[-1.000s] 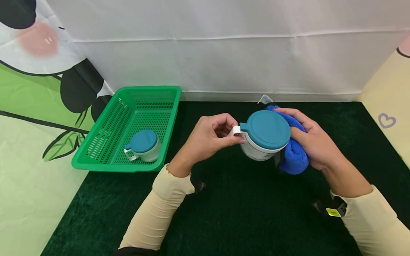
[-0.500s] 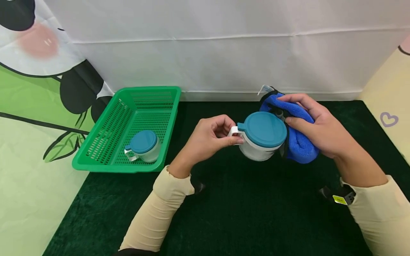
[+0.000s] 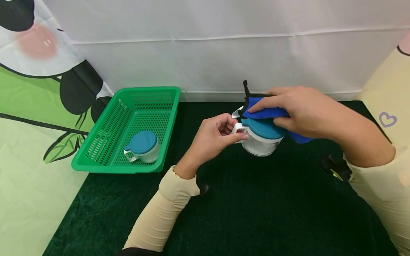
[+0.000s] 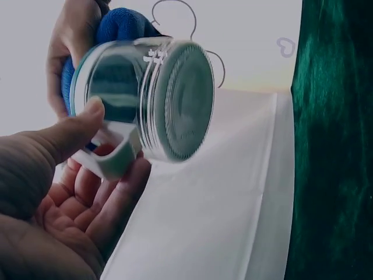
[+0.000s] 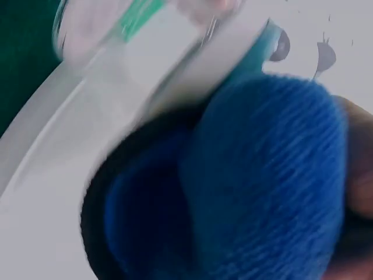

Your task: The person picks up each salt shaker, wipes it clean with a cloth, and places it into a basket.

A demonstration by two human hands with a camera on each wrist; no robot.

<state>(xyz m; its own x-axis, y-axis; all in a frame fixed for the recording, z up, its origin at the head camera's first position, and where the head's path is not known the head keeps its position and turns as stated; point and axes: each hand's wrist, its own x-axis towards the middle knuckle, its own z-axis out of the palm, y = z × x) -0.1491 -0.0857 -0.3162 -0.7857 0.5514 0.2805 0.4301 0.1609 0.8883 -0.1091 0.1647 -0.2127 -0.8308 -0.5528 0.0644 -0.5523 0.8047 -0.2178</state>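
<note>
A clear glass jar (image 3: 261, 145) with a blue lid (image 3: 266, 128) is held up by its white handle (image 3: 238, 128), which my left hand (image 3: 216, 137) pinches between thumb and fingers. In the left wrist view the ribbed base of the jar (image 4: 189, 102) faces the camera. My right hand (image 3: 298, 110) grips a folded blue cloth (image 3: 266, 113) with black edging and lays it over the far part of the lid. Up close in the right wrist view, the cloth (image 5: 268, 175) hides most of the jar.
On the left of the dark green tabletop (image 3: 256, 206) stands a green plastic basket (image 3: 120, 166). Inside it sits a second jar (image 3: 150, 155) with a blue lid and white handle. A white backdrop (image 3: 217, 64) rises along the table's back edge.
My right hand has moved the cloth from the jar's right side up and left onto its lid. The left hand keeps its hold on the handle, and the jar has tilted slightly.
</note>
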